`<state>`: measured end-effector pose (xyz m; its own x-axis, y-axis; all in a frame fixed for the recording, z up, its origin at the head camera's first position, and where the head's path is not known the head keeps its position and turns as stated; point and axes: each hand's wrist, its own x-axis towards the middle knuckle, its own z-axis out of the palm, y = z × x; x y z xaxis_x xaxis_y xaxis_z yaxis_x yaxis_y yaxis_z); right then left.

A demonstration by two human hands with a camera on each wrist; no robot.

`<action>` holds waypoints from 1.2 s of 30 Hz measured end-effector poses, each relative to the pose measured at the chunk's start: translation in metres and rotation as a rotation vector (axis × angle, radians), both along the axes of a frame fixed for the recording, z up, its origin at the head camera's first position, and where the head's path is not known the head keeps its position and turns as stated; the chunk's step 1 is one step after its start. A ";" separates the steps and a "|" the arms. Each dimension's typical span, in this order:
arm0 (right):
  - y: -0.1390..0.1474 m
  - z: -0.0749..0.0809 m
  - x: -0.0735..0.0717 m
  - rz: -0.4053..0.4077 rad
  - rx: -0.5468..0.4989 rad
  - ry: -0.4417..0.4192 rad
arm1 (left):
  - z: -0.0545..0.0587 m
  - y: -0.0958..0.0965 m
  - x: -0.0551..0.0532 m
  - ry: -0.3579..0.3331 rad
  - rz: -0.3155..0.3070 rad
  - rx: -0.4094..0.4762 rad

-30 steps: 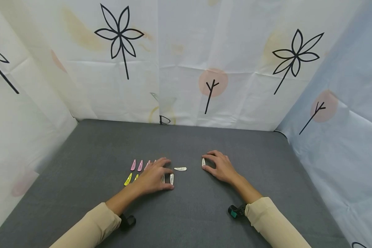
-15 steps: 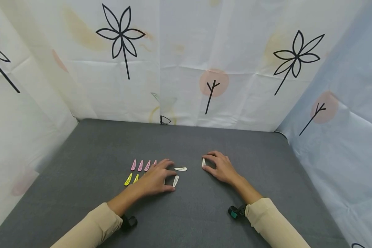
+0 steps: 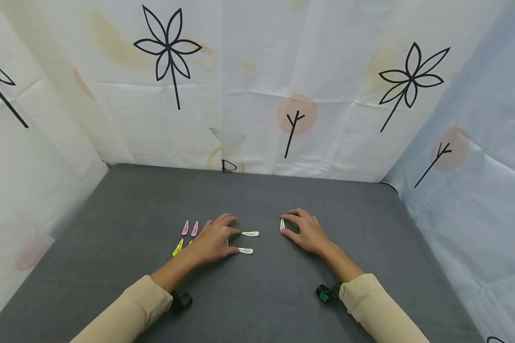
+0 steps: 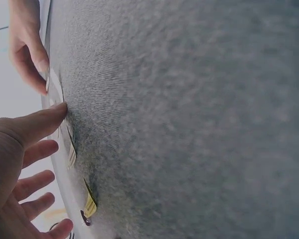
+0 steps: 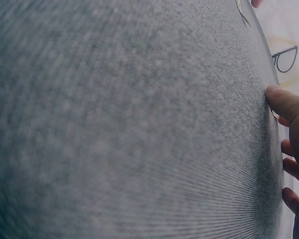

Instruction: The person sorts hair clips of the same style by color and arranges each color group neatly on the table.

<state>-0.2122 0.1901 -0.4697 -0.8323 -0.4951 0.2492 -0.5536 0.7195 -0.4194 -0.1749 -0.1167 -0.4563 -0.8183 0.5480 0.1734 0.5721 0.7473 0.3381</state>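
Note:
My left hand (image 3: 214,240) is low over the dark grey table, fingers spread. Its thumb touches the narrow end of a white snap hair clip (image 3: 246,250) lying sideways; the index finger is apart from the thumb. Just beyond, near the index fingertip, is a second sideways white clip (image 3: 250,234). Partly covered by the left hand, one more white clip (image 4: 72,153) appears in the left wrist view. My right hand (image 3: 304,231) rests on the table, holding a white clip (image 3: 282,224) upright in the head view between thumb and index finger.
Left of the left hand lie pink clips (image 3: 185,227) in a row, with yellow clips (image 3: 177,247) nearer me; the hand hides part of both rows. White printed cloth (image 3: 257,85) hangs behind the table and along both sides.
The near white clip has turned from roughly upright to sideways, its wide end swinging right. My left hand has shifted slightly left and away from me. The right hand stays put.

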 end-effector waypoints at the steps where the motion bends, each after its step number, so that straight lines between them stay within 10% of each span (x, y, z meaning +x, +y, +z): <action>1: 0.000 0.000 0.000 -0.001 0.001 -0.001 | 0.000 0.001 -0.001 -0.004 0.005 0.001; 36: 0.001 -0.002 -0.001 -0.006 -0.008 0.000 | -0.009 0.014 0.020 0.114 0.059 -0.025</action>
<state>-0.2134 0.1910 -0.4719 -0.8355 -0.4878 0.2531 -0.5490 0.7196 -0.4253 -0.1553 -0.1025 -0.4654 -0.8249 0.5049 0.2541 0.5607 0.7879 0.2546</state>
